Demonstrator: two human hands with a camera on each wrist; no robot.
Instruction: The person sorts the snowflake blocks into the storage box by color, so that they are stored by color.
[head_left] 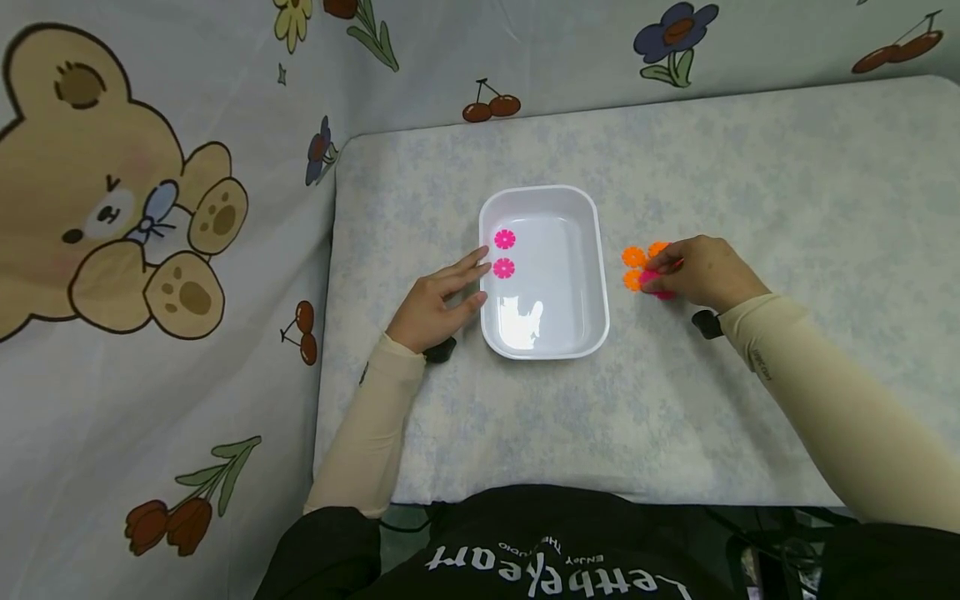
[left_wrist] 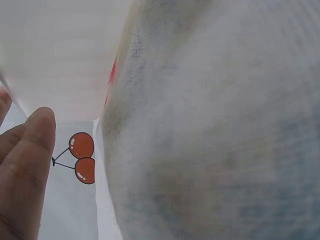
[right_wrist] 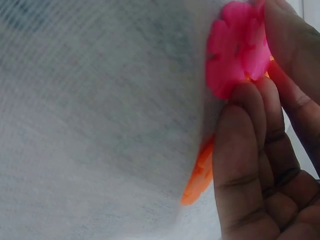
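A white rectangular tray lies on the table. Inside it, along the left wall, are a pink flower-shaped disc and, below that, another pink disc. My left hand rests at the tray's left side, its outstretched fingertips at the rim. To the right of the tray, my right hand pinches a pink flower-shaped disc with thumb and fingers, over a small group of discs. Orange discs lie beside the fingertips, and a further pink disc shows behind the pinched one. The hand partly hides this group.
A pale patterned cloth covers the table. A curtain printed with a bear, cherries and flowers hangs along the left and back edges. Dark wrist cameras sit at both wrists, and the person's black shirt is at the front edge.
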